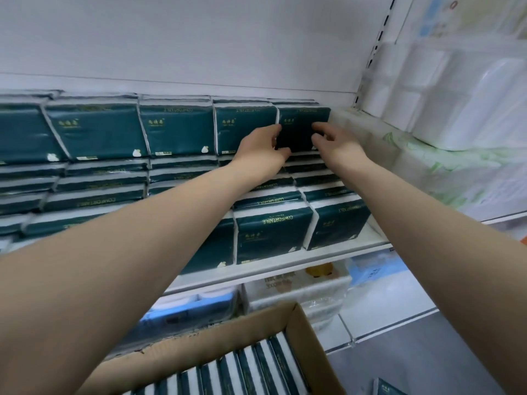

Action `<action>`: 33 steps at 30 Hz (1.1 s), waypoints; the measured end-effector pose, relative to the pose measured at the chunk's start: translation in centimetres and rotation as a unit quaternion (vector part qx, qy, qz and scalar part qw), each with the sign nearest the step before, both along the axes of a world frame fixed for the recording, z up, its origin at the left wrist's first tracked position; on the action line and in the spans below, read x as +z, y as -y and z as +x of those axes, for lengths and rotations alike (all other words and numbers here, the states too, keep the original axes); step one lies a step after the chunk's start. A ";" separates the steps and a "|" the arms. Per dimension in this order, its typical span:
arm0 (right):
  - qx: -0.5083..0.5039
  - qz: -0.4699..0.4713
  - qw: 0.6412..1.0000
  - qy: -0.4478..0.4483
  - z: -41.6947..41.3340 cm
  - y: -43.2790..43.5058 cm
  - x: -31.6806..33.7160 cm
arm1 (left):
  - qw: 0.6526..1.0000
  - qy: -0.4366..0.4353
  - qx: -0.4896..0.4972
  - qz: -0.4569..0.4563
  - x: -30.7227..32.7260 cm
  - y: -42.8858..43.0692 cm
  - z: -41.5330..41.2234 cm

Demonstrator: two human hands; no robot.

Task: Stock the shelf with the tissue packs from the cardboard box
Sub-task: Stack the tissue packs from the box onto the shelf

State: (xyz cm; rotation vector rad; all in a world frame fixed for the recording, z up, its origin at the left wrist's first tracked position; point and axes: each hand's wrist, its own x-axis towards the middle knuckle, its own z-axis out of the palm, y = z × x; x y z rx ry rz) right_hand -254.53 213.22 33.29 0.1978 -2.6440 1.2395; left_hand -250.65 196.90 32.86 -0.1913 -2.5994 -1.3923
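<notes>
1. Both bare arms reached up and forward to the top right end of the dark green stacks on the shelf.
2. The tissue pack being placed stood upright on its long edge, last on the right in the upper row. It sat on top of flat-stacked packs and touched its neighbour on the left.
3. The left hand gripped the pack's left edge, with its fingers curled round the edge and the thumb tucked under the lower corner.
4. The right hand was at the pack's right front. Its fingers were bent and slightly spread, with the tips at the dark wrapper. Whether they pinched the pack or only touched it could not be told.
5. The stocked packs filled the shelf to the left, with an upright row above flat layers and more upright ones at the front.
6. The cardboard box sat open below the arms, near the camera. The boxed packs stood on edge in a tight row inside it.
7. Wrapped toilet paper rolls were stacked just to the right of the shelf bay.
8. On the lower shelf lay blue and white wrapped goods, too blurred to tell further.
9. One loose green pack showed at the bottom right edge, apart from the box.
</notes>
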 end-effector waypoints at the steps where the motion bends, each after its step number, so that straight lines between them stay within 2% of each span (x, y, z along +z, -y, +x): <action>1: -0.004 -0.005 1.000 -0.007 0.6 0.0 0.1 | 1.000 -0.007 -0.002 0.001 0.1 0.0 0.5; 11: 0.013 -0.035 0.995 -0.087 10.0 0.8 0.4 | 0.995 -0.085 -0.017 0.040 1.3 0.7 7.6; 20: 0.031 -0.109 0.990 -0.088 19.7 1.8 -2.8 | 0.990 -0.103 -0.037 0.091 -0.6 2.2 16.6; 26: 0.009 -0.147 0.985 -0.085 25.6 2.4 -7.2 | 0.988 -0.077 -0.042 0.128 -4.5 3.4 21.8; 30: 0.007 -0.170 0.984 -0.041 29.2 2.8 -11.2 | 0.990 -0.048 -0.044 0.126 -8.4 3.8 25.1; 33: -0.001 -0.142 0.990 0.012 31.5 2.7 -14.4 | 0.991 0.003 -0.046 0.126 -11.6 4.0 27.2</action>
